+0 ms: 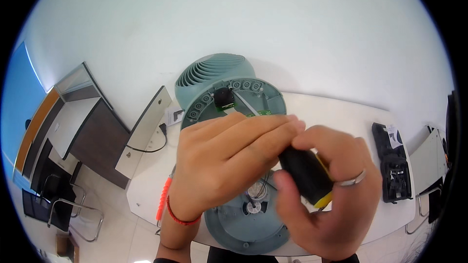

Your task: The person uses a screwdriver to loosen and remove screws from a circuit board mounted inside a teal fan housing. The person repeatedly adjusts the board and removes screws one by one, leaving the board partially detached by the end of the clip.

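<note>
My right hand (336, 190) is wrapped round the thick handle of a black and yellow screwdriver (306, 173), a ring on one finger. Stretched across from the left, my left hand (229, 153) has its fingers pressed together, their tips at the tool's upper end. What they pinch there is hidden. Below both hands lies an opened teal fan: its base housing (273, 98) shows a green circuit board (263, 113) and a black round part (224, 98). A teal round cover (246, 234) with a white hub is nearer me.
The slatted fan head (214, 70) rests against the wall behind the base. A black plug with its cord (163, 127) lies at the left of the white table (336, 112). An orange twisted handle (164, 199) sits by my left wrist. An open black tool case (396, 178) lies at the right edge.
</note>
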